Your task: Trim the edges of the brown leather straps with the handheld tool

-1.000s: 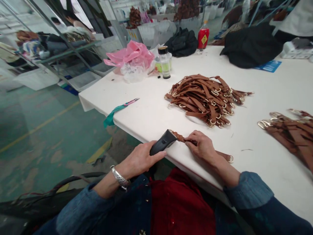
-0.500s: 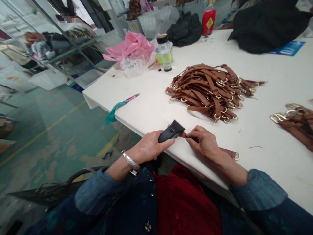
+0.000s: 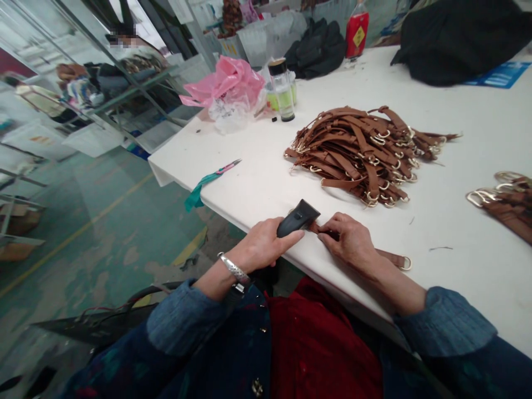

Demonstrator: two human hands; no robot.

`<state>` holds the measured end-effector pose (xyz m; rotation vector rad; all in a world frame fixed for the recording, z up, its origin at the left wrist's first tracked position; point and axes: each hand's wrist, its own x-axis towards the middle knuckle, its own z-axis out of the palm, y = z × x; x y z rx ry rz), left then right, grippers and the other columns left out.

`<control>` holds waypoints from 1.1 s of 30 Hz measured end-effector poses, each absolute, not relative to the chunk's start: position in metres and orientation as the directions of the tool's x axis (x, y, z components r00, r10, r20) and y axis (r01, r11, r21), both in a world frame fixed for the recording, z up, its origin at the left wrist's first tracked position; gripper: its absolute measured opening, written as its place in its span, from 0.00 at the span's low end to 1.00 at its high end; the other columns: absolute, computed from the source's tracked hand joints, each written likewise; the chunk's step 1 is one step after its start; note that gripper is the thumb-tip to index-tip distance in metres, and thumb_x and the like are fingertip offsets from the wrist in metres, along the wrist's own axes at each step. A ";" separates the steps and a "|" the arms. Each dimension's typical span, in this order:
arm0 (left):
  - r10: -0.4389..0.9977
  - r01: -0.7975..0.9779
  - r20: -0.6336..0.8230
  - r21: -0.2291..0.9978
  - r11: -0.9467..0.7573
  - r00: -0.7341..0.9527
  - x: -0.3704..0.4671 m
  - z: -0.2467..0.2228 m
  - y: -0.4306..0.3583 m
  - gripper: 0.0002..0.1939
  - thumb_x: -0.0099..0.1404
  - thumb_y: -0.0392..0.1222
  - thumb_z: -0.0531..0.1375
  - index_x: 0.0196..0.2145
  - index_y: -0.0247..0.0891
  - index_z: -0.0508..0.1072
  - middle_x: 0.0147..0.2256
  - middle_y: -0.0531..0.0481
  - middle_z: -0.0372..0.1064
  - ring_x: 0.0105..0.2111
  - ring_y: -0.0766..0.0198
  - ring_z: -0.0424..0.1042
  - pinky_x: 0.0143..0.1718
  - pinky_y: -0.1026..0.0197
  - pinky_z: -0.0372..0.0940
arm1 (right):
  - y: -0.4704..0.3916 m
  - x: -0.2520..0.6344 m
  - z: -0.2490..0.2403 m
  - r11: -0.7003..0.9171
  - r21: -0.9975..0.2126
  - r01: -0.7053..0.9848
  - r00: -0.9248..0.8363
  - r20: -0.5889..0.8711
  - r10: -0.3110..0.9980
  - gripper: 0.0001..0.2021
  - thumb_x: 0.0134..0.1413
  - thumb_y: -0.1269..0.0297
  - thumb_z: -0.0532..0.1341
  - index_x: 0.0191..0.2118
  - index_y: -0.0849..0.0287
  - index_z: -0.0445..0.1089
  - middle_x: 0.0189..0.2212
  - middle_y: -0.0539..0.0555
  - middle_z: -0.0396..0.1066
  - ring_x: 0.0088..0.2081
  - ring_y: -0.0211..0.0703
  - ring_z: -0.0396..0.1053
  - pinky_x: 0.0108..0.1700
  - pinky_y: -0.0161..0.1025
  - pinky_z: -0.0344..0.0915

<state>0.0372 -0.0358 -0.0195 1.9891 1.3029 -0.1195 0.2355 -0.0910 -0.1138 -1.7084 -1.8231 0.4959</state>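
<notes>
"Where the two hands converge above the near edge of the white table [image 3: 266,185], what does each hold?"

"The left hand [image 3: 260,244] is closed around a dark, clipper-like tool [image 3: 296,219]. The right hand [image 3: 351,239] is pinched together on a brown strap [image 3: 389,256], which emerges beyond the wrist and ends in a metal ring [image 3: 408,263]."

"What has just changed?"

"The tool's wide end has come nearer the right hand; a longer stretch of strap showed between them a second ago. Both grips are maintained."

"And its significance for the work in hand?"

"Judged from this position, the tool is being applied close to the held portion, so little strap remains exposed between the two and the right hand needs care. Actual contact at the wide end cannot be confirmed, since the tool hides it."

"What lies around them?"

"A pile of similar straps [image 3: 344,147] lies beyond the hands, well apart from the tool. Snips [image 3: 228,166] with a teal wrapping [image 3: 199,190] rest by the table's edge."
</notes>
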 end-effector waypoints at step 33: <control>0.797 0.812 -0.376 0.538 -0.226 0.472 0.045 -0.020 -0.023 0.26 0.60 0.62 0.53 0.38 0.33 0.68 0.18 0.53 0.65 0.15 0.65 0.65 0.17 0.64 0.57 | -0.094 0.232 -0.111 0.047 -0.615 0.787 0.043 0.131 0.991 0.06 0.51 0.61 0.59 0.32 0.53 0.74 0.30 0.49 0.66 0.31 0.37 0.63 0.33 0.35 0.55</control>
